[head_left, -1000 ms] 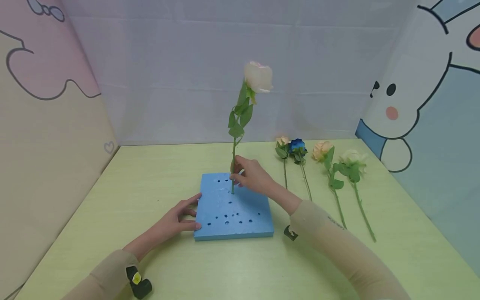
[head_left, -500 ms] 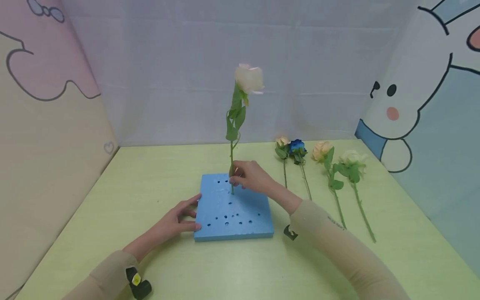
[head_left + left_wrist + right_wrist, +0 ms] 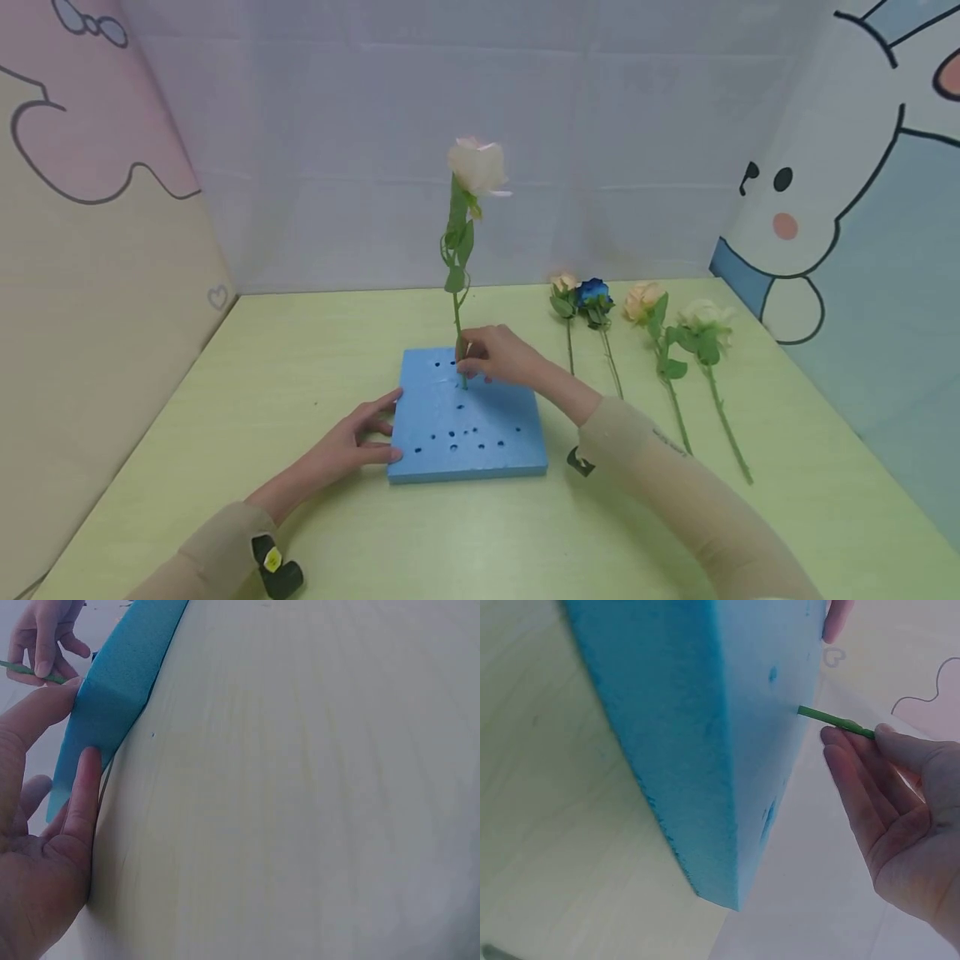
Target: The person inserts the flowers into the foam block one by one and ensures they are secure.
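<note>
A pale pink-white rose stands over the blue foam board, its leafy stem leaning slightly left. Between thumb and fingers, my right hand pinches the lower stem. In the right wrist view the green stem meets the holed face of the board, just ahead of the fingertips. My left hand lies at the board's left edge with fingers spread, thumb near the front corner. The left wrist view shows the left fingers extended against the board's side.
Right of the board lie several roses: a small peach one, a blue one, a larger peach one and a cream one. Several holes dot the board. A pale cloth wall rises behind the yellow-green table.
The rose's bloom has swung left and come slightly down, its stem going from a rightward lean to a slight leftward one. My right hand has lowered a little; the left has stayed still.
</note>
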`<state>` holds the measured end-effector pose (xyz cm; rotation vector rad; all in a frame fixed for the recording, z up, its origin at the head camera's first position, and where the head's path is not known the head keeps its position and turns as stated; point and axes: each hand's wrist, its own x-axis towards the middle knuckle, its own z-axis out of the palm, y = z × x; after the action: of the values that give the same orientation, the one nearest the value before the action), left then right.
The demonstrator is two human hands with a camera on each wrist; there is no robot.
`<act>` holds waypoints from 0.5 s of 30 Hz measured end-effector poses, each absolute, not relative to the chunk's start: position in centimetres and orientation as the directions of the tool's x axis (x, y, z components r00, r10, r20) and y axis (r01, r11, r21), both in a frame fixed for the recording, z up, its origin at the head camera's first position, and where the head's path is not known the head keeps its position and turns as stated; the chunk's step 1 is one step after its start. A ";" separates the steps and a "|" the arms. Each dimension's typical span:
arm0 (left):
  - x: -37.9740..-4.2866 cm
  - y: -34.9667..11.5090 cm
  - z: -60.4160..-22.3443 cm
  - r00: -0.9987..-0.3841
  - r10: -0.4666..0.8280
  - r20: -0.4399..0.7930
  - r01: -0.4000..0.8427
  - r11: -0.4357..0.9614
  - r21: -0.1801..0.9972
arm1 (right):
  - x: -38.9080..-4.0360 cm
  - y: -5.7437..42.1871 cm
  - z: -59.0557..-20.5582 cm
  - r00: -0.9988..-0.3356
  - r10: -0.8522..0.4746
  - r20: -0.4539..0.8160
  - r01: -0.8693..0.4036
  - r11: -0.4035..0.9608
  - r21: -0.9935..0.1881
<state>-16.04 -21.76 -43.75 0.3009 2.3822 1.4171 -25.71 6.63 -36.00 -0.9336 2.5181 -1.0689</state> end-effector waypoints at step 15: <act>-16.2 -21.8 -44.0 -0.916 0.353 -0.190 0.004 0.482 0.876 | -26.3 6.4 -36.2 -0.737 -0.676 0.007 -0.504 0.542 -0.673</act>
<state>-16.16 -21.84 -43.97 0.2998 2.3885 1.4099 -26.28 6.39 -36.21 -0.9877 2.5271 -0.9817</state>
